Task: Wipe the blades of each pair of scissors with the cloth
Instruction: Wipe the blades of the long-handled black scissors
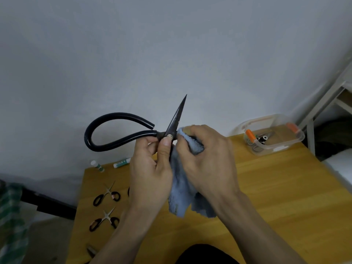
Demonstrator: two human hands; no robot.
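Over at two o'clock on the wooden table point(276, 197) sits a clear plastic box point(271, 135) with orange clips. Inside it lie small things, maybe clips and little scissors, too tiny to tell. In the middle, held up above the table, are the big black scissors point(133, 134). The left hand point(152, 168) pinches them at the screw, thumb on top. The right hand point(207, 159) is curled around the blue cloth point(182, 187), which is bunched against one blade just by the screw. At eight o'clock, two small scissors point(106, 206) lie flat on the table. At ten o'clock, two little tubes point(110, 163) lie by the wall.
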